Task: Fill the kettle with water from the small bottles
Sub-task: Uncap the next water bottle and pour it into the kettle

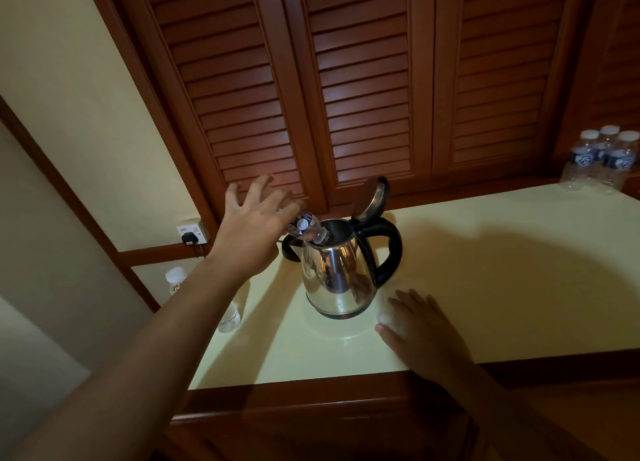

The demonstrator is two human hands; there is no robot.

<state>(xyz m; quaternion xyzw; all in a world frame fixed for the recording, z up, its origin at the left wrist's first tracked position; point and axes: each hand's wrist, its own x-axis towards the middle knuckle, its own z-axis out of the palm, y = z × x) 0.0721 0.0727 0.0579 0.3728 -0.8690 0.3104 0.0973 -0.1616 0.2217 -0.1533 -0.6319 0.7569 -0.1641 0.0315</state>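
A steel kettle [337, 273] with a black handle stands on the cream counter [502, 280], its lid hinged open. My left hand [249, 228] holds a small clear bottle [306, 230] tipped neck-down into the kettle's mouth; several fingers are spread out above it. My right hand [419, 325] rests on the counter just right of the kettle's base, fingers round a white bottle cap [386, 318]. Three capped small bottles [602, 159] stand at the counter's far right.
A capped bottle [176, 280] and another clear bottle [230, 317] stand on the counter's left end, partly behind my left forearm. A wall socket with a black plug [192, 235] sits left of the kettle. Louvred wooden doors [346, 79] rise behind the counter.
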